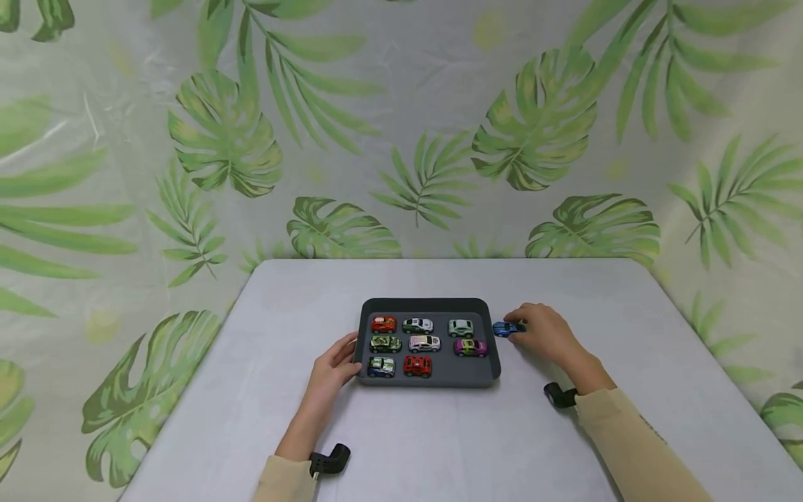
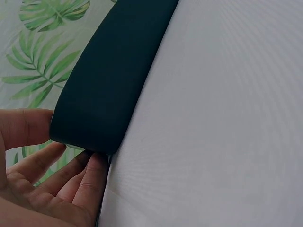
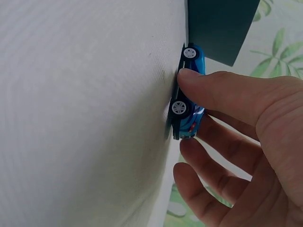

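A dark grey tray [image 1: 448, 375] holds several small toy cars in loose rows, among them a red one [image 1: 417, 366] at the front and a purple one [image 1: 471, 348] at the right. My left hand [image 1: 335, 366] holds the tray's left side near the front corner. In the left wrist view its thumb lies at the rim and its fingertips touch the outer wall of the tray [image 2: 104, 80]. Just right of the tray, my right hand [image 1: 544, 335] pinches a blue toy car [image 3: 189, 124] between thumb and fingers. The car's wheels face the white tabletop, close against it.
A white-covered table [image 1: 426, 446] spreads around the tray on all sides. Behind it and along both sides hangs a pale curtain [image 1: 433, 90] printed with green leaves. Black wrist cameras are strapped on the left wrist [image 1: 331, 460] and the right wrist [image 1: 560, 395].
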`<state>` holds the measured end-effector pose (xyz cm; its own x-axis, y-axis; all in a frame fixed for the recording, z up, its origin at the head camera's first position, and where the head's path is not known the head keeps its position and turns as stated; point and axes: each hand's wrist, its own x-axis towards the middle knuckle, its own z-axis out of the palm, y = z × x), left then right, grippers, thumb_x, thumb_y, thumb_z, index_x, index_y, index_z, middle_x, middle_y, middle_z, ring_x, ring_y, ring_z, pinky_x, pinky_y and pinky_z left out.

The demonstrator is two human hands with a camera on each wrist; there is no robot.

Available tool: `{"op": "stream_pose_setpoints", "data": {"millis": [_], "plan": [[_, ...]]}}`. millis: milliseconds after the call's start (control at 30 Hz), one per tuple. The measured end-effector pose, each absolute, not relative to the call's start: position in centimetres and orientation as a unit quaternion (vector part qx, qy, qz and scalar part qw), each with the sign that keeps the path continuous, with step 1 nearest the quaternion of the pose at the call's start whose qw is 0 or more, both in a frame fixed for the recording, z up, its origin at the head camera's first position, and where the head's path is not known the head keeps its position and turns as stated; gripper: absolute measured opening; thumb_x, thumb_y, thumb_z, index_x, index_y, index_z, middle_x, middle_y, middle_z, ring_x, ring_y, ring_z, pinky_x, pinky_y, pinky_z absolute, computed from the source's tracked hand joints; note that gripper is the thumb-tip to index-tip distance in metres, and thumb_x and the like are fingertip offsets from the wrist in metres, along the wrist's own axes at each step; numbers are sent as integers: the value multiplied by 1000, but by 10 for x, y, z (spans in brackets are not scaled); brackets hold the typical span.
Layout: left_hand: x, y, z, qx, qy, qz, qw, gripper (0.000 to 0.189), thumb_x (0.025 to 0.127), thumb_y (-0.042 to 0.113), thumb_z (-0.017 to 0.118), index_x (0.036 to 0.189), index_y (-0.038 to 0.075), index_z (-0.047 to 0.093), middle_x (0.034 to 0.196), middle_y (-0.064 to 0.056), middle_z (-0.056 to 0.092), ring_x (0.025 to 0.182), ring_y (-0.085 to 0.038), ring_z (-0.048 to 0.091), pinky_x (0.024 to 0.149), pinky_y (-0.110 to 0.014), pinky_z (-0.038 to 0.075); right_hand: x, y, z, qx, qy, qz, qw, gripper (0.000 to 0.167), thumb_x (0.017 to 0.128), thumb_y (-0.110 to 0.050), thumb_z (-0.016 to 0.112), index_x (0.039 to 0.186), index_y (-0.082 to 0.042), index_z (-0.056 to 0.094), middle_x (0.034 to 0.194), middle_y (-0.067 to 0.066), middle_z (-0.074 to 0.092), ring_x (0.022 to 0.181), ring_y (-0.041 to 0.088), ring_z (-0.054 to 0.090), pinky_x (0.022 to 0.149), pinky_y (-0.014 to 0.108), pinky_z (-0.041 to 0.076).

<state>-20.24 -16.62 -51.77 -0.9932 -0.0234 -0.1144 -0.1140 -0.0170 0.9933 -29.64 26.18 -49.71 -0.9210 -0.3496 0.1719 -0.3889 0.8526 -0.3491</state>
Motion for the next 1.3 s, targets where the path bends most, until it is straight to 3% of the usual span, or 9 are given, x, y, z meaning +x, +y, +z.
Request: {"op": "stream_pose_setpoints", "data": {"millis": [333,667,1300], "plan": [[-203,-164,-513,-46,699,713,33,61,92,-5,60,150,14,49,150,-21,46,139,-32,44,105,-40,45,-293,265,-491,180,-963,194,49,33,79,-17,84,110,-9,77,100,5,70,91,29,63,77,50,51],[-202,-163,-516,-44,700,712,32,61,93,-6,59,150,14,49,151,-21,45,139,-32,43,106,-42,45,-290,266,-488,173,-963,203,45,33,80,-18,85,111,-9,77,98,3,68,83,22,60,66,42,48],[-204,-166,-519,-50,707,705,25,62,90,-5,61,148,16,52,149,-18,48,137,-30,46,104,-41,46,-289,268,-471,181,-961,195,74,32,82,-19,83,113,-11,77,99,3,69,85,25,62,65,40,49]]}}
